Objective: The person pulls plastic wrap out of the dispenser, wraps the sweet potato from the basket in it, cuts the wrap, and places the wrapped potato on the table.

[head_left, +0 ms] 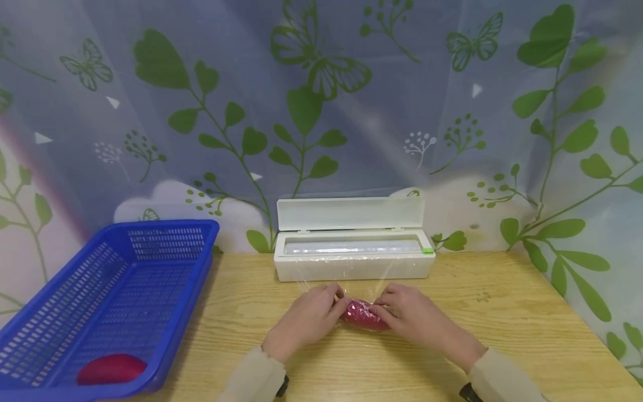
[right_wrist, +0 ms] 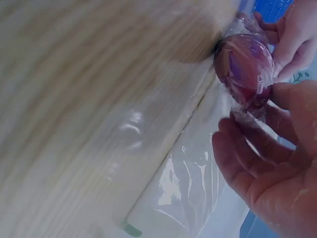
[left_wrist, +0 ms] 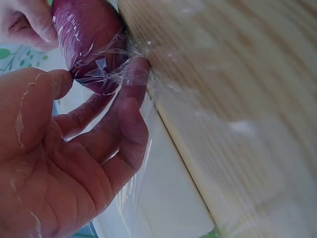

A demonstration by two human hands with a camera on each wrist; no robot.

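A purple-red sweet potato (head_left: 360,314), wrapped in shiny cling film (left_wrist: 101,67), lies between my hands just in front of the film box. My left hand (head_left: 313,312) pinches the film at the sweet potato's left end, thumb against the fingers. At the other end my right hand (head_left: 419,315) does the same, with its thumb (right_wrist: 281,95) close against the wrapped skin. A clear sheet of film stretches from the sweet potato back to the white dispenser box (head_left: 351,269), whose lid (head_left: 350,214) stands open. Inside the box a film roll (head_left: 351,247) shows.
To the left stands a blue plastic basket (head_left: 173,321) with perforated walls. Another red sweet potato (head_left: 111,369) lies in its near end. A green tab (head_left: 427,251) sits at the box's right corner. Behind the wooden table (head_left: 502,318) hangs a leaf-patterned cloth (head_left: 372,139).
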